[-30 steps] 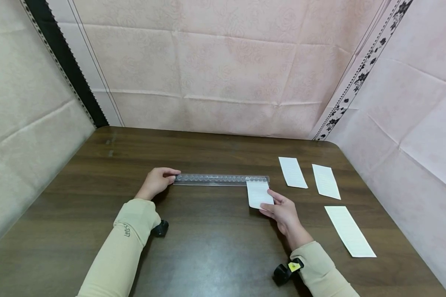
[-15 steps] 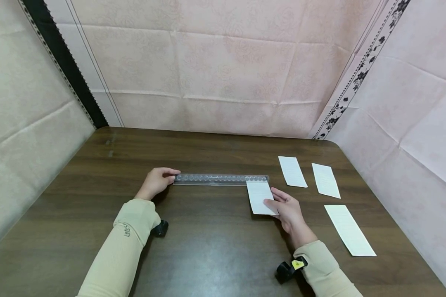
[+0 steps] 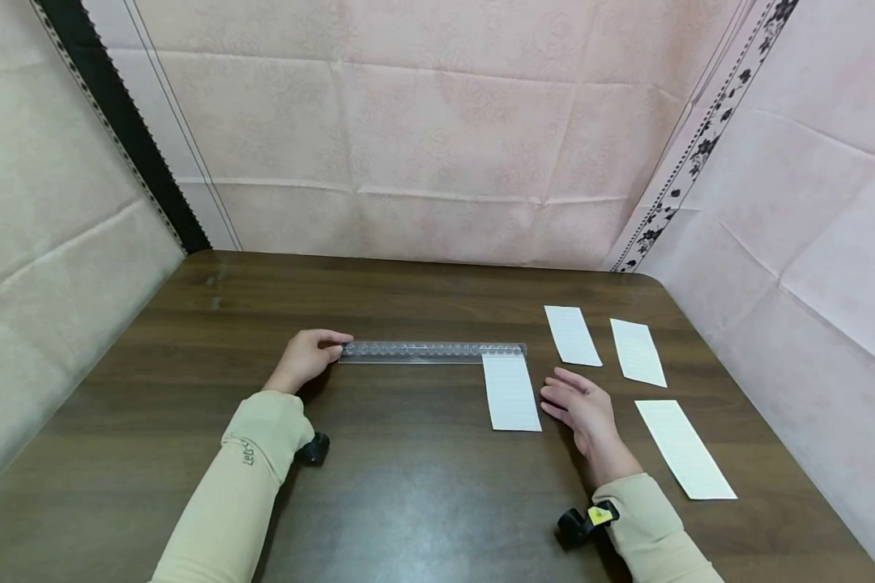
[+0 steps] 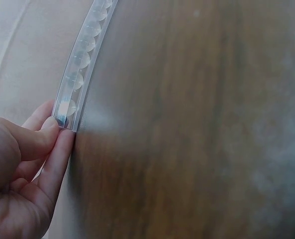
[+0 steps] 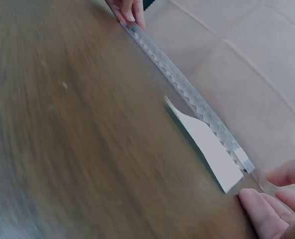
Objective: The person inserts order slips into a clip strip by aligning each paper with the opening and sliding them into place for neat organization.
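Note:
My left hand [image 3: 302, 358] pinches the left end of a clear plastic ruler [image 3: 416, 351] between thumb and fingers. Round shapes run along the ruler's length in the left wrist view. A lined white slip of paper [image 3: 512, 397] lies with its top edge under the ruler's right end and the rest reaching toward me. In the right wrist view the near end of this slip [image 5: 207, 147] curls up off the table. Just right of the slip, my right hand [image 3: 583, 413] holds nothing, its fingers spread and loosely bent.
Two short white slips, one [image 3: 573, 335] beyond the ruler's right end and another [image 3: 638, 353] farther right, lie on the brown wooden table [image 3: 408, 486]. A longer slip [image 3: 685, 449] lies nearer on the right. Pale cloth [image 3: 445, 146] hangs around the table's back and sides.
My right hand has let go of the paper slip and moved away to the right. The slip, bent up before, now lies flatter. My left hand stays on the ruler.

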A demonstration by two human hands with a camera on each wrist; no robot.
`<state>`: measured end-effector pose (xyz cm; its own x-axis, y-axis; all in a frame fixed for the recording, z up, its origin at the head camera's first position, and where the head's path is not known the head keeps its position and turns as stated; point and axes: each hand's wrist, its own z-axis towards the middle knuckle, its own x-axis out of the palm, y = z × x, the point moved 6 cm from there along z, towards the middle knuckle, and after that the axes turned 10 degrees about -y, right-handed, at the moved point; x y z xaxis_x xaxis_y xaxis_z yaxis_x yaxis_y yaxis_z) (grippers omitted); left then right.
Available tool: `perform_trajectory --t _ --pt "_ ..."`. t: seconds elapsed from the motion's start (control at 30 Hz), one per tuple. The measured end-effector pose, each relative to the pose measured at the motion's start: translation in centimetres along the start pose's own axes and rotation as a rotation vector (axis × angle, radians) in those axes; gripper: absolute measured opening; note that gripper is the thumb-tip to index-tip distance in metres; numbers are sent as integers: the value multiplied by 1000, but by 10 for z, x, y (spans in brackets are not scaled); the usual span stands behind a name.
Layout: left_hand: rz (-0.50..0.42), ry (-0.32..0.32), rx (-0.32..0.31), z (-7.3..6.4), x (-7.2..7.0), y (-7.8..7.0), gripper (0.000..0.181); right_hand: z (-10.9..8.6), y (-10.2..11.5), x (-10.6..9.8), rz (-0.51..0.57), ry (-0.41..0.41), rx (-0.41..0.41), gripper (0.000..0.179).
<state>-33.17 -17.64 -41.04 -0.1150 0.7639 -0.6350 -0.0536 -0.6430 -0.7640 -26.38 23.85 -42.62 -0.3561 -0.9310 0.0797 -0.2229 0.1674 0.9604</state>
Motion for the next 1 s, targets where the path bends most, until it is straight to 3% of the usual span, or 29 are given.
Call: perform_trajectory --t 0.17,0.43,0.57,0.77,1.0 --pt "2 -4 4 -1 -2 -1 26 7 2 -9 35 -62 -17 52" --pt "6 -8 10 -3 -1 -3 27 21 9 -25 65 -286 -149 42" --pt "6 -14 8 -4 -1 -3 27 24 13 -31 20 -371 -193 42" --pt "3 -21 15 -4 -1 -3 26 27 17 -37 -136 -487 -229 45" --pt "-3 -18 5 -4 0 -1 26 36 18 -36 -199 -548 -265 47"
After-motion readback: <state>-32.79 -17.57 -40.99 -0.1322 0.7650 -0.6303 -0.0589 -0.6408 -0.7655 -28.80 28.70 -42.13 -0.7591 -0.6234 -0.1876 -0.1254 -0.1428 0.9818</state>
